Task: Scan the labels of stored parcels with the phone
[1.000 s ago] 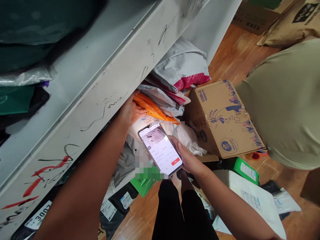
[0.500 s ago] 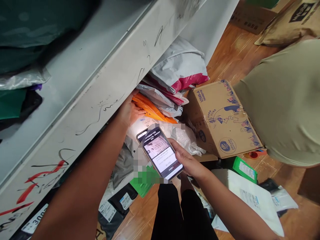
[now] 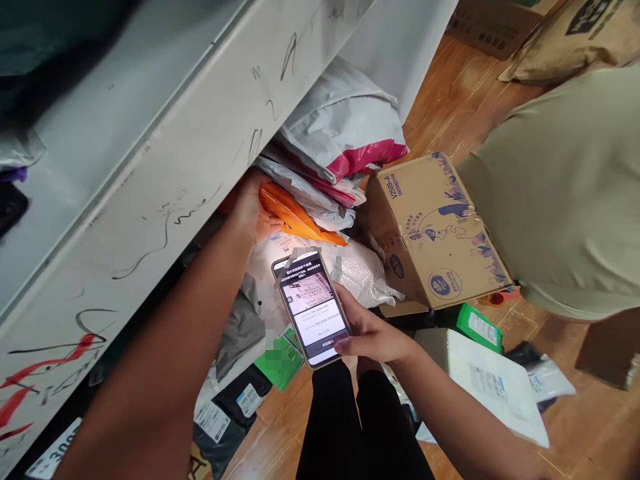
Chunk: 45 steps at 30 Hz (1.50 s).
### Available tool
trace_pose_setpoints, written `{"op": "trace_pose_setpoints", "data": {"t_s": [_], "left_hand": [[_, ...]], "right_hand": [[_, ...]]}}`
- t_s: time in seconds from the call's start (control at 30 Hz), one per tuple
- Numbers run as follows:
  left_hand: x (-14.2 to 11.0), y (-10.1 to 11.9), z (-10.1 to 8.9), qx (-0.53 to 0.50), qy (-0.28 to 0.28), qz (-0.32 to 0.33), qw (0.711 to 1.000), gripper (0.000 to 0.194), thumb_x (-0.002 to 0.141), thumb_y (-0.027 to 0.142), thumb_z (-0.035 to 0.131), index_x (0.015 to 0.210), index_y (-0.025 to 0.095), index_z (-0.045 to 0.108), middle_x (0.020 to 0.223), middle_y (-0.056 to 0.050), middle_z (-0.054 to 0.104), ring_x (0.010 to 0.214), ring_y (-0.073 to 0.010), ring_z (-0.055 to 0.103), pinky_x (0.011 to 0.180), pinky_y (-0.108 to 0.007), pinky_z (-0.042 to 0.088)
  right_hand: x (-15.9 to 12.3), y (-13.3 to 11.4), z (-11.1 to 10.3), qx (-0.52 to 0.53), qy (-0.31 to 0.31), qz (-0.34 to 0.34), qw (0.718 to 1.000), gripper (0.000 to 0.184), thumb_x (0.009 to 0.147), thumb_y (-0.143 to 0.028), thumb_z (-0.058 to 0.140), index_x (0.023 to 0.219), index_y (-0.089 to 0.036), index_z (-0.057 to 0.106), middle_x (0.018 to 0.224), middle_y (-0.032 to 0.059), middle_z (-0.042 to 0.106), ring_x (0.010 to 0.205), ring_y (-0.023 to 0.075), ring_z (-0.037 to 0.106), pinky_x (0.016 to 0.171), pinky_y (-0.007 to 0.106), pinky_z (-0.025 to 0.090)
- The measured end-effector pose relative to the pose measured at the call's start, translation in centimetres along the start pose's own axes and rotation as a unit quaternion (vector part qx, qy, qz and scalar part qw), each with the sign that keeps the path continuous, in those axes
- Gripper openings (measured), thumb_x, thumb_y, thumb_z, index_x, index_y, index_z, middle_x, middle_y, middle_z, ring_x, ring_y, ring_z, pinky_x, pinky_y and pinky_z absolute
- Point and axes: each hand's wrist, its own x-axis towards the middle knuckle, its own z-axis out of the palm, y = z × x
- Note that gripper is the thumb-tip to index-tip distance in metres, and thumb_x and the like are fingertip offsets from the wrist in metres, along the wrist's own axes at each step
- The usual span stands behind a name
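Smartphone (image 3: 316,317) held in right hand (image 3: 374,331), thumb now shifted onscreen, likely tapping; left hand (image 3: 254,212) touches orange mailer (image 3: 299,215), grip unclear.

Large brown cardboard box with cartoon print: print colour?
Mostly blue on the brown cardboard box, seen best in the head view.

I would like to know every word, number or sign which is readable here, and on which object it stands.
"V2589-A": on the cardboard carton; the number beneath is too small.
"2" and "m": handwritten on the shelf edge; other scrawls there are unclear.
"300": on the white label at lower left; its end is unclear.
Too small, blurred or cut off to read surely: the phone screen, other parcel labels, the brown bag.
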Motion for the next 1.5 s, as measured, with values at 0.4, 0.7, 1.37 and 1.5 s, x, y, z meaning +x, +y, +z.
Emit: {"op": "trace_pose_setpoints", "data": {"t_s": [0.4,0.7,1.37,1.5], "left_hand": [[0.5,0.1,-0.3,0.014,-0.033,-0.057,0.998,0.064,0.062,0.059,0.061,0.114,0.022,0.062,0.12,-0.017,0.062,0.14,-0.0402,0.041,0.119,-0.059,0.026],[0.6,0.1,-0.2,0.037,-0.027,-0.062,0.997,0.057,0.07,0.058,0.053,0.115,0.022,0.059,0.121,-0.015,0.06,0.14,-0.0377,0.042,0.117,-0.061,0.026],[1.2,0.2,-0.4,0.04,-0.032,-0.08,0.995,0.043,0.075,0.053,0.055,0.101,0.02,0.064,0.104,-0.017,0.065,0.118,-0.0397,0.06,0.106,-0.064,0.039],[0.7,0.3,-0.1,0.046,-0.03,-0.082,0.995,0.035,0.082,0.045,0.049,0.097,0.016,0.061,0.098,-0.018,0.066,0.11,-0.0361,0.064,0.109,-0.061,0.036]], "right_hand": [[0.5,1.1,0.9,0.008,0.191,-0.026,0.981,0.036,0.09,-0.036,0.067,0.123,-0.028,0.054,0.117,0.0003,0.063,0.093,0.0143,0.058,0.084,0.027,0.046],[-0.1,2.0,0.1,0.034,0.142,-0.003,0.989,0.069,0.078,-0.019,0.072,0.139,-0.032,0.04,0.111,-0.0007,0.066,0.09,0.017,0.062,0.082,0.031,0.047],[-4.4,2.6,-0.1,0.008,0.089,0.019,0.996,0.088,0.085,-0.028,0.073,0.153,-0.033,0.016,0.136,0.012,0.055,0.11,0.0262,0.063,0.088,0.04,0.049],[-5.9,3.1,0.1,0.021,0.095,0.039,0.994,0.094,0.086,-0.032,0.072,0.155,-0.032,0.008,0.136,0.0157,0.058,0.121,0.0316,0.06,0.093,0.048,0.049]]}}
